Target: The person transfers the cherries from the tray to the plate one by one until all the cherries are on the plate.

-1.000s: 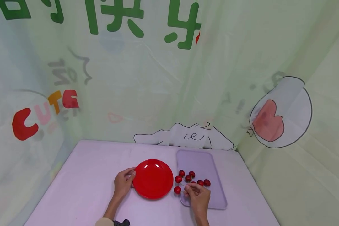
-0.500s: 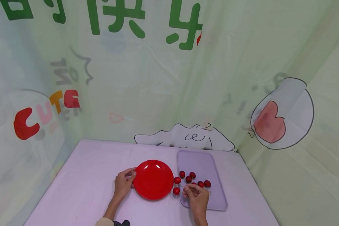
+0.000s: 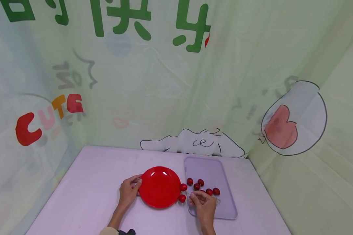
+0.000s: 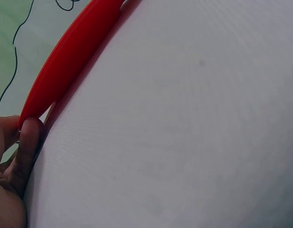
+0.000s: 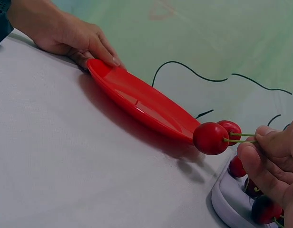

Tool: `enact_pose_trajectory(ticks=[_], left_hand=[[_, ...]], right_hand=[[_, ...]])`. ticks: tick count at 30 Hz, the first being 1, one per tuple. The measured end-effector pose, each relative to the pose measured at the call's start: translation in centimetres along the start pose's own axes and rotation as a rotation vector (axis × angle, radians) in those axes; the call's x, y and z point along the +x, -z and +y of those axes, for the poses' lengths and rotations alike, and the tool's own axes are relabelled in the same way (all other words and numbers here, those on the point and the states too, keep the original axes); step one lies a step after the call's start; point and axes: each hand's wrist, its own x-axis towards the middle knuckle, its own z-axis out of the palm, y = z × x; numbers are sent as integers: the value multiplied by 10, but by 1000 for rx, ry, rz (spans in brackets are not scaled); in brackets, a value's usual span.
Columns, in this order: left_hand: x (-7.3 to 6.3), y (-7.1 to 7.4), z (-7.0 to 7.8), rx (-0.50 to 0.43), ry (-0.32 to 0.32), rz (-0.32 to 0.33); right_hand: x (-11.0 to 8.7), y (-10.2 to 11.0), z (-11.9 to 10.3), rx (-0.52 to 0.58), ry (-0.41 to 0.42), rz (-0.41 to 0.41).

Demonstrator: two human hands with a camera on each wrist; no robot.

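A round red plate (image 3: 160, 187) is in the middle of the table, its left rim pinched between the thumb and fingers of my left hand (image 3: 128, 190). The right wrist view shows that plate (image 5: 141, 104) with a shadow beneath it. My right hand (image 3: 205, 205) pinches the green stems of a pair of cherries (image 5: 210, 138) between thumb and fingertips. Those two red cherries hang out to the left of the hand, right at the plate's right rim. In the left wrist view, my left thumb and fingers (image 4: 30, 140) grip the plate's edge.
A light purple tray (image 3: 206, 166) lies right of the plate, partly under my right hand. Several dark red cherries (image 3: 196, 186) with stems lie in it. A printed curtain (image 3: 164, 98) rises behind the pale table (image 3: 106, 169).
My right hand has moved slightly left, bringing the two cherries from the tray's left edge up to the plate's right rim. My left hand and the plate stay nearly where they were.
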Motion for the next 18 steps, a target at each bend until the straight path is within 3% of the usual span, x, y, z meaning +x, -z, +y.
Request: enact_pose_trajectory(ticks=[18], left_hand=[[0, 0, 1, 4, 12, -2]], right_hand=[[2, -6, 0, 4, 34, 4]])
